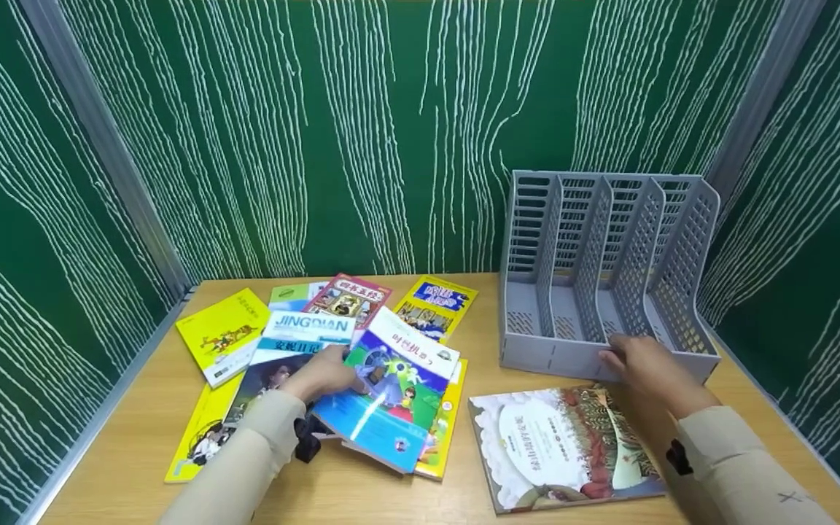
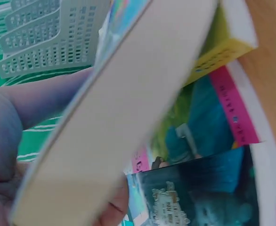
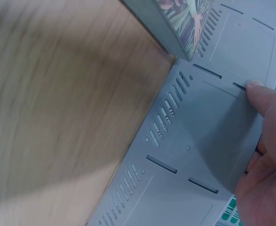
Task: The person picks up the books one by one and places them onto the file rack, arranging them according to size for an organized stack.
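My left hand (image 1: 329, 373) grips the left edge of a paperback book (image 1: 409, 386) with a blue and green cartoon cover, tilted over the pile. The left wrist view has the thumb on one side of its pale page block (image 2: 114, 108) and fingertips on the other. Under and beside it lie a JINGDIAN book (image 1: 310, 326) and a yellow book (image 1: 449, 408). On the right, my right hand (image 1: 650, 368) holds the front lip of a grey desk file rack (image 1: 558, 356), thumb outside, as the right wrist view (image 3: 270, 136) shows of the hand.
A yellow book (image 1: 223, 332), a red-bordered book (image 1: 369, 292) and a yellow-and-blue book (image 1: 438, 299) lie at the back left. A white and red picture book (image 1: 529, 448) lies in front of the rack. Green walls with white lines (image 1: 405, 146) enclose the wooden table (image 1: 121, 430).
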`<move>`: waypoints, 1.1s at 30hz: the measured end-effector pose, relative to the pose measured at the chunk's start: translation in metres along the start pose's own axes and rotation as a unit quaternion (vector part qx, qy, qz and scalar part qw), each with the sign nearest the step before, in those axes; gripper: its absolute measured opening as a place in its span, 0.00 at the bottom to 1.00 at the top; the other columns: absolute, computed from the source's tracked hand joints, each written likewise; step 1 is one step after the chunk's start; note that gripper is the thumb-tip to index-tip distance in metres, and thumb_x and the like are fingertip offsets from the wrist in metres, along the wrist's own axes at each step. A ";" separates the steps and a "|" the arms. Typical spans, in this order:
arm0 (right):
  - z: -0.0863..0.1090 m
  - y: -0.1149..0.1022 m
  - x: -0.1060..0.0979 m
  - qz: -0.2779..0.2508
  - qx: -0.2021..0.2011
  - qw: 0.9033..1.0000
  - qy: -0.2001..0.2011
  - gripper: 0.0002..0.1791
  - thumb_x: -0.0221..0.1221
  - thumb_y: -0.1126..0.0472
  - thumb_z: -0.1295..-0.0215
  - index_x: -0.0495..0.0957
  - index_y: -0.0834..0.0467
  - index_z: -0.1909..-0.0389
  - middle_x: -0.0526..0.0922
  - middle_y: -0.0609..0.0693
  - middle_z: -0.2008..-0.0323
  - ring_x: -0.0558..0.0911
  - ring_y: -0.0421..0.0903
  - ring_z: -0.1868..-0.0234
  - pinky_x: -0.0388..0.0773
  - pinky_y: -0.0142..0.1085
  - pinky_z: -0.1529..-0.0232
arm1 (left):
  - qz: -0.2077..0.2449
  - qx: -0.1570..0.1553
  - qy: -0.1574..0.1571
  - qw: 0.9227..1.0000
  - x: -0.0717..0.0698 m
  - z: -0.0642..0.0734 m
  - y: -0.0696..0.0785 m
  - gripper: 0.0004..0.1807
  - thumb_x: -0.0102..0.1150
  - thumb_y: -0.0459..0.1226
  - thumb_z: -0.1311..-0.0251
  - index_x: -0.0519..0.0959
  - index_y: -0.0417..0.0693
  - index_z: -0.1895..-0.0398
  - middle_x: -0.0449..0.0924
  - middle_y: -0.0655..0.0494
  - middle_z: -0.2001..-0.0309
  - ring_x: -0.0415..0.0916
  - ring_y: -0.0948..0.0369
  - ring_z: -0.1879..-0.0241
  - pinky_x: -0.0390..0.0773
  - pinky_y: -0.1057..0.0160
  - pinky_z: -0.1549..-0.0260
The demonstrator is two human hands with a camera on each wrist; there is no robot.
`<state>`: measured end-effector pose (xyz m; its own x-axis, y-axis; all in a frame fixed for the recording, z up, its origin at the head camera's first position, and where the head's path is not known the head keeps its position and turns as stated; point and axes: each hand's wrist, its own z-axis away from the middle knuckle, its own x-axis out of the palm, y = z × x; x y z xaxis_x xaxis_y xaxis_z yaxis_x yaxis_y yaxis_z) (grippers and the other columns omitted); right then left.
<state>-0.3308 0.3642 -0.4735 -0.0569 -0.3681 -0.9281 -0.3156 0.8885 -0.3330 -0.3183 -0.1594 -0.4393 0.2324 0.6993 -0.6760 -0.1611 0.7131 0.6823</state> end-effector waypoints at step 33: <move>0.000 -0.003 -0.002 0.010 0.013 1.000 -0.007 0.12 0.58 0.60 0.18 0.80 0.65 0.59 0.82 0.55 0.70 0.82 0.52 0.67 0.82 0.51 0.65 | 0.101 0.068 -0.013 0.993 -0.002 0.014 0.005 0.42 0.62 0.41 0.23 0.56 0.52 0.12 0.64 0.40 0.18 0.66 0.41 0.23 0.59 0.33 0.18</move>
<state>-0.3303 0.3624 -0.4709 -0.0491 -0.3460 -0.9369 -0.2889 0.9029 -0.3183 -0.3059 -0.1584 -0.4307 0.2327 0.8245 -0.5158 -0.0772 0.5444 0.8353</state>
